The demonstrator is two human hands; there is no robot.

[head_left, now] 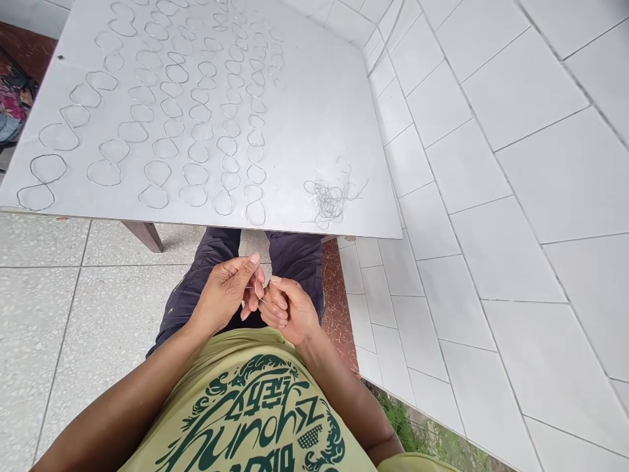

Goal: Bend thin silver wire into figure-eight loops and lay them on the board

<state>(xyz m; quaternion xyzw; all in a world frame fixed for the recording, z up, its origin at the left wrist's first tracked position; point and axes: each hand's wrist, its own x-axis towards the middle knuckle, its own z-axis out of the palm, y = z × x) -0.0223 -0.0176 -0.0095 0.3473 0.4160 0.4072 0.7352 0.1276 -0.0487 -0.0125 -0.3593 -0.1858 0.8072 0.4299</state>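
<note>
Above my lap, in front of the table edge, my left hand and my right hand are close together. A thin piece of wire with a bend in it runs between them. The thumb and fingers of my left hand pinch one part of it, and my right hand's fingers are curled around the other part. Fingers hide much of the wire. On the white tabletop beyond lie rows of wire figure-eights, and a tangled heap of loose wire sits near the front right.
A white tiled wall rises close on the right. The table's front edge crosses just beyond my hands, with a wooden leg under it. Patterned cloth items are at the far left.
</note>
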